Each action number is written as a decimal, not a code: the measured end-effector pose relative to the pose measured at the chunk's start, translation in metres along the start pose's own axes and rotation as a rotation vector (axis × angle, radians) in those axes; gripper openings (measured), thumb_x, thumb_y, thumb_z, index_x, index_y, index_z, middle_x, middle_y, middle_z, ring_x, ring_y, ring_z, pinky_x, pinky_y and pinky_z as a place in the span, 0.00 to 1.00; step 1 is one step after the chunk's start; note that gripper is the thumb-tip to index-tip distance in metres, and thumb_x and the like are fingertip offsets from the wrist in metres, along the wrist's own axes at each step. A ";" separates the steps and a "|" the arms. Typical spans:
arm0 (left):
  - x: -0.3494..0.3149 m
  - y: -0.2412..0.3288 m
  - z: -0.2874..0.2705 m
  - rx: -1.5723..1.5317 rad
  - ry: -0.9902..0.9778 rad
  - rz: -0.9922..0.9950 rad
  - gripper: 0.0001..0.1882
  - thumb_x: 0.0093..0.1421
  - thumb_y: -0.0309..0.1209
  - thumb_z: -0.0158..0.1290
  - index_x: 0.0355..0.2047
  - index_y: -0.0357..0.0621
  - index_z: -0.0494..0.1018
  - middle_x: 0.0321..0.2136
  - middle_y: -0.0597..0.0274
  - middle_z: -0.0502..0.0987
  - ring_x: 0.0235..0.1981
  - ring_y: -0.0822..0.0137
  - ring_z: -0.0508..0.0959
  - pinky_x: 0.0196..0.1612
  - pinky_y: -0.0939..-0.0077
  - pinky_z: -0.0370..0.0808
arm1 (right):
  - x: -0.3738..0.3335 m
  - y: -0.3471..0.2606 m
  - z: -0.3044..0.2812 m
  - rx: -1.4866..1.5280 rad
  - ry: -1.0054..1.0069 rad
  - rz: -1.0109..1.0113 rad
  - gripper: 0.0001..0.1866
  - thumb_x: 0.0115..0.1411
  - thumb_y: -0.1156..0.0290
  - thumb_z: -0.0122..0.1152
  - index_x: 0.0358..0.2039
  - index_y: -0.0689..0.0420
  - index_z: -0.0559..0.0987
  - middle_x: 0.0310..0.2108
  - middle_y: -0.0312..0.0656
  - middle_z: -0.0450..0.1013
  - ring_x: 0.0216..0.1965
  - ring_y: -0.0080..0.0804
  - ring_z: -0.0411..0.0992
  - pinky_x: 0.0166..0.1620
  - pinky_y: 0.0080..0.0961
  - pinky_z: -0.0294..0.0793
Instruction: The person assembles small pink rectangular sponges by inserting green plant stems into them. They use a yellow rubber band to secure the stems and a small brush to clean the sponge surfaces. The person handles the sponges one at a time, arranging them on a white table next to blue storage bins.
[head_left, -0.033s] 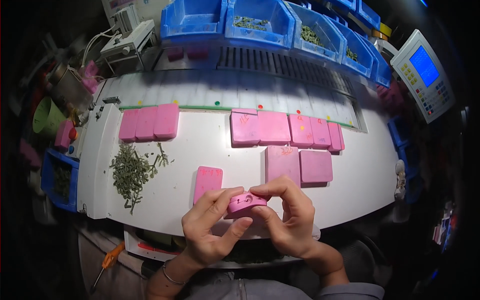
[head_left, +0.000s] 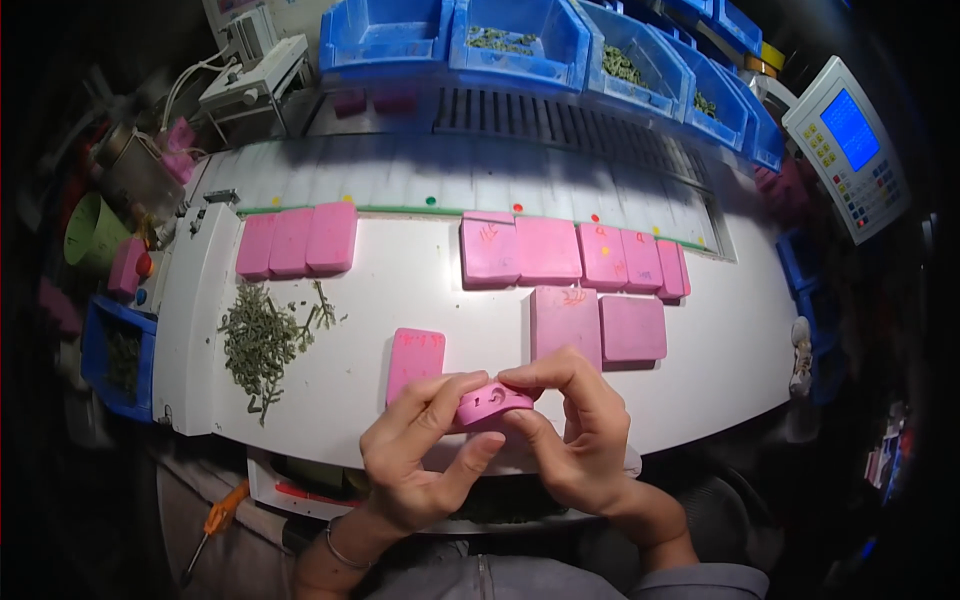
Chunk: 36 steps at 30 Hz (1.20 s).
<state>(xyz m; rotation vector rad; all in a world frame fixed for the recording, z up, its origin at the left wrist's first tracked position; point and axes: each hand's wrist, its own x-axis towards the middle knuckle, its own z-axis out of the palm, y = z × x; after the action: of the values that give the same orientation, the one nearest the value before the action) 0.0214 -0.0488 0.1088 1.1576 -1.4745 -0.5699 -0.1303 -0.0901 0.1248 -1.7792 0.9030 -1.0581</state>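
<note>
Near the front edge of the table, both hands hold a small pink rubber mould on edge, with a round hole and dark marks facing me. The fingers of my left hand press its left end, while the left thumb stands off below. My right hand pinches the right end between thumb and forefinger. Just behind the left fingers lies a flat pink mould with red writing. Beyond the right hand are a larger upright-looking pink mould and another pink mould beside it.
More pink moulds stand in rows at the back left and back right. A pile of green branching wax-like pieces lies at left. Blue bins hang above the back; a control panel stands at right. An orange-handled screwdriver is lower left.
The mould in my hands has turned or flexed slightly, so its hole and marks look different. Both hands stay in nearly the same place.
</note>
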 end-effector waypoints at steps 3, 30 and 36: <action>0.001 -0.003 -0.009 -0.162 -0.016 -0.132 0.16 0.50 0.25 0.60 0.40 0.31 0.74 0.32 0.55 0.75 0.32 0.70 0.75 0.38 0.80 0.72 | 0.000 -0.002 -0.001 0.007 -0.047 -0.045 0.15 0.49 0.87 0.58 0.39 0.68 0.72 0.35 0.45 0.69 0.35 0.27 0.68 0.41 0.21 0.68; 0.008 -0.034 -0.015 -1.099 -0.275 -0.546 0.32 0.57 0.50 0.52 0.46 0.30 0.65 0.40 0.52 0.73 0.44 0.67 0.74 0.49 0.72 0.71 | 0.003 -0.003 0.009 0.141 0.003 -0.091 0.43 0.49 0.87 0.59 0.62 0.65 0.48 0.32 0.41 0.65 0.30 0.25 0.64 0.33 0.18 0.67; 0.039 -0.016 -0.051 -0.832 -0.368 -0.952 0.29 0.68 0.47 0.26 0.44 0.33 0.68 0.32 0.58 0.75 0.31 0.71 0.74 0.38 0.79 0.71 | -0.003 -0.006 0.002 -0.173 0.012 -0.128 0.48 0.48 0.78 0.66 0.63 0.63 0.45 0.44 0.49 0.64 0.38 0.32 0.68 0.42 0.29 0.70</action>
<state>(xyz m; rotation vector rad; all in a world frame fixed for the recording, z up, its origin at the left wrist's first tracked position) 0.0785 -0.0771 0.1261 1.0227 -0.7007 -1.9150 -0.1292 -0.0848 0.1285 -1.9982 0.9215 -1.1008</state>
